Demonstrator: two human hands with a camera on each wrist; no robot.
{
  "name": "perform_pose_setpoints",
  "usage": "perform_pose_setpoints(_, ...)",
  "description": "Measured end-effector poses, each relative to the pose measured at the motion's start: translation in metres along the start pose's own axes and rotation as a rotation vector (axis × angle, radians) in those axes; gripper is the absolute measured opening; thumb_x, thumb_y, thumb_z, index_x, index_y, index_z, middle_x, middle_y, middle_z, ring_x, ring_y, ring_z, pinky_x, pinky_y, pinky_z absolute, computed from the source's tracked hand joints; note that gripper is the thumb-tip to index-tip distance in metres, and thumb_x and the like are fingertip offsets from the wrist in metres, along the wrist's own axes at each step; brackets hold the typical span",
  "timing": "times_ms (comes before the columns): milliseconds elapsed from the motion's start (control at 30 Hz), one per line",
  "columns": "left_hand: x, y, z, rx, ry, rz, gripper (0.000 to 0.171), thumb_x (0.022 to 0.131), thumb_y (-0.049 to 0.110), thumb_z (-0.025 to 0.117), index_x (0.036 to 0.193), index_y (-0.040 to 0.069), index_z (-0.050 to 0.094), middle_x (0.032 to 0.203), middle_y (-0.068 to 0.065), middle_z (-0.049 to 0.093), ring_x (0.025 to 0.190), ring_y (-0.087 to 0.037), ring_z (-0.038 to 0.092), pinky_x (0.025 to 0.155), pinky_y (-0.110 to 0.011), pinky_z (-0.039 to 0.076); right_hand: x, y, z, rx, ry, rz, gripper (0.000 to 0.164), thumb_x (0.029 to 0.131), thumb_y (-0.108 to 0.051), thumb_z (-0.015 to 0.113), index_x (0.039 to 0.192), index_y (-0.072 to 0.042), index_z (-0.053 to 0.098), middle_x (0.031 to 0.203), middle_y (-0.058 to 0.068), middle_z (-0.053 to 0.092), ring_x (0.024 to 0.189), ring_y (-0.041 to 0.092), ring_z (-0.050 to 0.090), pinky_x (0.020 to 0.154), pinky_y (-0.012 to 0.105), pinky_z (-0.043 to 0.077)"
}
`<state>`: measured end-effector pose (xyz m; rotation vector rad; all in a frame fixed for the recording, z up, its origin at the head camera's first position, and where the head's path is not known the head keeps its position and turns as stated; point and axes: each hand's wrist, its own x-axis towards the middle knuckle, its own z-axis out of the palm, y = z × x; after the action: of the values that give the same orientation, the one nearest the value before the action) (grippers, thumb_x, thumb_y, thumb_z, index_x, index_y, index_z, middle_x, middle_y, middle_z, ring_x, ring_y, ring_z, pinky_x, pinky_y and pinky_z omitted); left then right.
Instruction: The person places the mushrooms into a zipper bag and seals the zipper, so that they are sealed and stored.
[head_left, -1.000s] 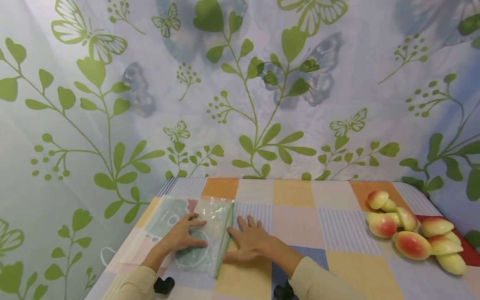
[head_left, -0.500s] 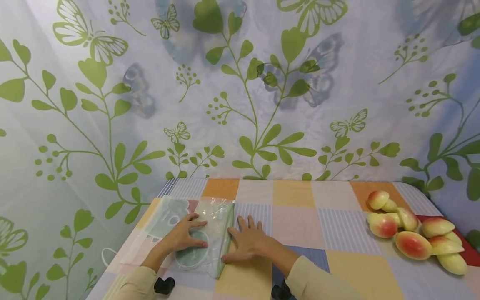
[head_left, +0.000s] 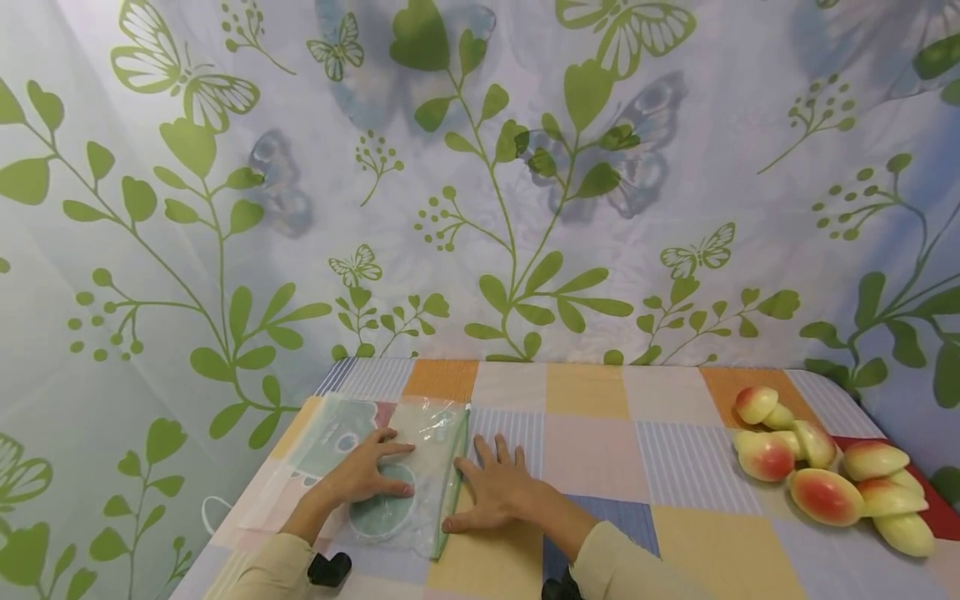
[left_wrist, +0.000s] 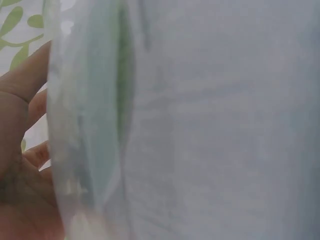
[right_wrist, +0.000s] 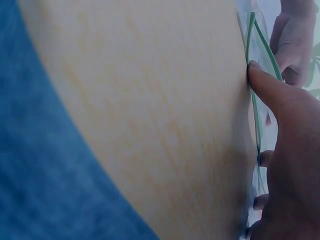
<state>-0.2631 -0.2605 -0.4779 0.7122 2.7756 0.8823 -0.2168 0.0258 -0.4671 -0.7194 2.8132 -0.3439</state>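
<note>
A clear plastic zip bag [head_left: 427,517] with a green strip [head_left: 452,500] along its right edge lies on the left side of the table. Through the plastic show a pale green cartoon print and a round green patch [head_left: 386,504]. My left hand [head_left: 363,475] rests on the bag, thumb and fingers spread. Fanned out beside the green strip is my right hand [head_left: 495,487], its thumb tip right at the edge. In the right wrist view, two green bands [right_wrist: 275,62] stand apart at the bag's mouth. Blurred plastic [left_wrist: 90,125] covers much of the left wrist view.
Several yellow-and-red peach-shaped fruits [head_left: 825,496] lie in a pile at the table's right. A patchwork cloth [head_left: 585,454] covers the table. Behind hangs a leaf-and-butterfly curtain [head_left: 480,208]. A thin white loop [head_left: 210,512] sticks out at the left edge.
My right forearm and sleeve have shifted slightly left, and the right thumb has slid a little toward me along the bag's edge. The left hand stays in place.
</note>
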Motion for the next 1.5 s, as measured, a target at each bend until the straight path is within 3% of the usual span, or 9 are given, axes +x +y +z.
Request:
perform_pose_setpoints(567,-0.008,0.012,-0.016,-0.036,-0.086,0.059,0.060,0.089,0.029,0.082,0.138,-0.001,0.064,0.149,-0.035,0.040,0.138,-0.058,0.034,0.106,-0.072,0.033,0.001,0.002,0.008,-0.006,-0.003,0.015,0.106,0.078,-0.089,0.054,0.160,-0.022,0.040,0.167,0.021,0.021,0.151,0.052,0.015,0.114,0.072,0.018)
perform_pose_setpoints(1233,-0.012,0.012,-0.013,-0.020,-0.083,0.141,0.049,0.101,0.020,0.067,0.144,0.000,0.056,0.148,-0.029,0.049,0.139,-0.053,0.040,0.110,-0.071,0.030,-0.002,0.000,0.008,-0.019,0.014,0.015,0.105,0.079,-0.088,0.055,0.159,-0.023,0.041,0.166,0.021,0.022,0.151,0.052,0.016,0.114,0.072,0.018)
perform_pose_setpoints(1500,-0.014,0.014,-0.013,-0.023,-0.061,0.169,0.054,0.102,0.013,0.063,0.153,0.001,0.047,0.152,-0.021,0.049,0.140,-0.047,0.043,0.110,-0.067,0.033,-0.003,-0.001,0.010,-0.023,0.019,0.016,0.104,0.079,-0.088,0.054,0.159,-0.023,0.041,0.167,0.022,0.022,0.151,0.052,0.016,0.114,0.072,0.018)
